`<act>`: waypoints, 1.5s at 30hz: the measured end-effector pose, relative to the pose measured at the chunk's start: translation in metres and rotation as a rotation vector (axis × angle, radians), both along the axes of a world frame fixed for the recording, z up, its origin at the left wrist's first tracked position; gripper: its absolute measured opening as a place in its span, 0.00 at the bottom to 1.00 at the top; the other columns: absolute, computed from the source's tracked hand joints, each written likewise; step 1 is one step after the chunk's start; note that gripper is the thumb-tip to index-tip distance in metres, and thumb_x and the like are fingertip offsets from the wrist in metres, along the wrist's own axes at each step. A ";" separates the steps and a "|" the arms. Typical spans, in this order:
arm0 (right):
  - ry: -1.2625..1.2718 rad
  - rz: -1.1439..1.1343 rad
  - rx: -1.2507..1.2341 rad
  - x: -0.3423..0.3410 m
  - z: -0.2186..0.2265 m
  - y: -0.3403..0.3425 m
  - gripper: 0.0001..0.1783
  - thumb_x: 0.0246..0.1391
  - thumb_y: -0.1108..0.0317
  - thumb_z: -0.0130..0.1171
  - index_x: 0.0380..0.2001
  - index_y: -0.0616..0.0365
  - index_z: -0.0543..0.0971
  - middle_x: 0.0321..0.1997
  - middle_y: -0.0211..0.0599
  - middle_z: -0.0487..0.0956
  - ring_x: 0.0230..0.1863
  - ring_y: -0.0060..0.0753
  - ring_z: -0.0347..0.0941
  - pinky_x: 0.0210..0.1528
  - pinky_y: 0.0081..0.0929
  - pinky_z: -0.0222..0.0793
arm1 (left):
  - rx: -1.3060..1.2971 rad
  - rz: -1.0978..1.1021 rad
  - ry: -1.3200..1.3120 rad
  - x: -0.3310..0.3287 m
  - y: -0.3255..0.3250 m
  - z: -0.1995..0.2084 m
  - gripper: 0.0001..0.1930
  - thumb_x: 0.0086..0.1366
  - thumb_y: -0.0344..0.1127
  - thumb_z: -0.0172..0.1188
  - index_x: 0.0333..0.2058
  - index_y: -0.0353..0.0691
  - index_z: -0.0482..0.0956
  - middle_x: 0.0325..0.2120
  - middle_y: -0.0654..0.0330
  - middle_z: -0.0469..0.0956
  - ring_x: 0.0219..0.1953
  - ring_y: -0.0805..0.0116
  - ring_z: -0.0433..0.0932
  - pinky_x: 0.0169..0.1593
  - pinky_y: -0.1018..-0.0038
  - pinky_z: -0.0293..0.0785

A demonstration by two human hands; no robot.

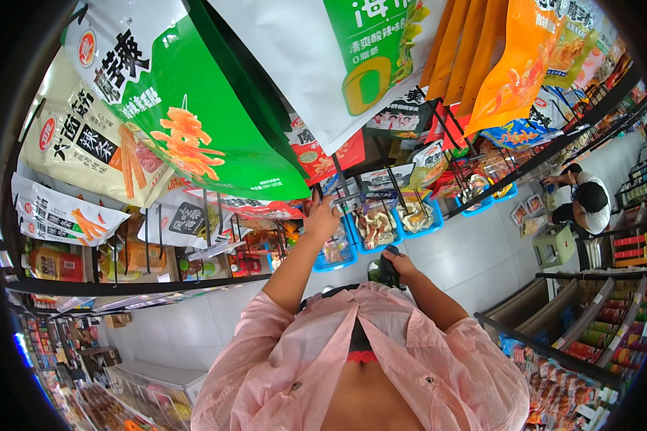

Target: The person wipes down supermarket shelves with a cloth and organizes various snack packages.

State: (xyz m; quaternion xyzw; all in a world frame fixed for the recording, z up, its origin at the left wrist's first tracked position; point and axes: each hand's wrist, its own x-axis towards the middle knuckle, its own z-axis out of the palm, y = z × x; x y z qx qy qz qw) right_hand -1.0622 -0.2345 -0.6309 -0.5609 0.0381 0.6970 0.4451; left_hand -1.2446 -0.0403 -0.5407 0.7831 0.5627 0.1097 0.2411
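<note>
My left hand (pixel 322 218) reaches up to the hanging rack, its fingers closed beside the lower corner of a large green and white snack bag (pixel 194 122). What they pinch is too small to make out. A red snack bag (pixel 341 154) hangs just above them, near a metal display hook (pixel 346 188). Lower and to the right, my right hand (pixel 404 267) is wrapped round a black handheld object (pixel 388 267) whose kind I cannot tell. A white and green pouch (pixel 366 79) hangs high in the middle, with orange bags (pixel 514 61) to its right.
Blue baskets (pixel 421 231) of packaged snacks stand below the rack. Its dark rail (pixel 553 147) crosses the view. To the right, a person in white (pixel 593 197) crouches near a pale green stool (pixel 556 248). Slanted shelves (pixel 575 316) stand at the lower right, a white chest (pixel 154 381) at the lower left.
</note>
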 end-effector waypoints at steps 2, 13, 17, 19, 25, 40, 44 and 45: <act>0.024 -0.019 0.003 0.000 -0.002 -0.001 0.20 0.50 0.60 0.62 0.39 0.65 0.73 0.32 0.40 0.77 0.29 0.37 0.76 0.31 0.36 0.75 | 0.056 -0.019 0.060 0.000 0.000 0.000 0.24 0.57 0.42 0.51 0.53 0.46 0.69 0.48 0.42 0.70 0.55 0.43 0.63 0.60 0.57 0.57; 0.003 -0.024 -0.013 0.001 -0.019 -0.006 0.22 0.49 0.58 0.63 0.39 0.66 0.72 0.33 0.40 0.77 0.29 0.37 0.76 0.32 0.36 0.75 | 0.140 -0.083 0.127 -0.002 0.003 -0.008 0.23 0.54 0.40 0.56 0.50 0.47 0.71 0.62 0.39 0.50 0.60 0.44 0.58 0.61 0.57 0.54; -0.015 -0.010 -0.025 0.000 -0.011 -0.004 0.23 0.48 0.58 0.64 0.39 0.67 0.72 0.32 0.40 0.77 0.29 0.36 0.76 0.31 0.35 0.75 | 0.199 -0.094 0.146 -0.002 0.001 -0.010 0.23 0.54 0.39 0.55 0.50 0.47 0.71 0.61 0.39 0.52 0.60 0.43 0.58 0.61 0.56 0.55; -0.016 -0.011 -0.027 0.000 -0.012 -0.005 0.24 0.48 0.58 0.64 0.39 0.68 0.72 0.32 0.40 0.77 0.29 0.37 0.76 0.31 0.34 0.75 | 0.155 -0.084 0.139 -0.002 0.002 -0.009 0.23 0.54 0.39 0.54 0.51 0.47 0.70 0.61 0.39 0.53 0.58 0.42 0.60 0.59 0.56 0.58; -0.004 -0.014 -0.035 0.001 -0.025 -0.005 0.24 0.48 0.59 0.64 0.40 0.68 0.72 0.33 0.41 0.78 0.30 0.36 0.76 0.31 0.34 0.75 | -0.023 -0.051 0.072 -0.003 0.007 -0.015 0.24 0.56 0.40 0.52 0.53 0.49 0.69 0.59 0.40 0.57 0.54 0.40 0.66 0.51 0.55 0.68; -0.026 0.001 -0.024 0.000 -0.012 -0.001 0.24 0.48 0.58 0.63 0.39 0.68 0.72 0.32 0.40 0.77 0.29 0.36 0.75 0.30 0.35 0.75 | 0.202 -0.150 0.210 -0.005 0.000 0.000 0.25 0.55 0.44 0.53 0.53 0.46 0.69 0.54 0.44 0.64 0.57 0.43 0.61 0.54 0.49 0.62; -0.038 0.022 -0.020 0.002 -0.023 0.000 0.23 0.49 0.58 0.62 0.39 0.67 0.72 0.34 0.42 0.77 0.31 0.37 0.76 0.32 0.36 0.75 | 0.087 -0.134 0.204 -0.004 0.000 0.004 0.25 0.55 0.44 0.53 0.53 0.47 0.69 0.54 0.45 0.63 0.57 0.44 0.60 0.54 0.47 0.61; -0.045 0.027 -0.023 0.003 -0.026 0.000 0.23 0.49 0.58 0.62 0.39 0.67 0.72 0.34 0.42 0.77 0.31 0.37 0.76 0.32 0.36 0.75 | 0.076 -0.134 0.187 -0.005 0.001 0.003 0.25 0.55 0.45 0.53 0.53 0.47 0.69 0.54 0.45 0.64 0.57 0.43 0.61 0.53 0.48 0.62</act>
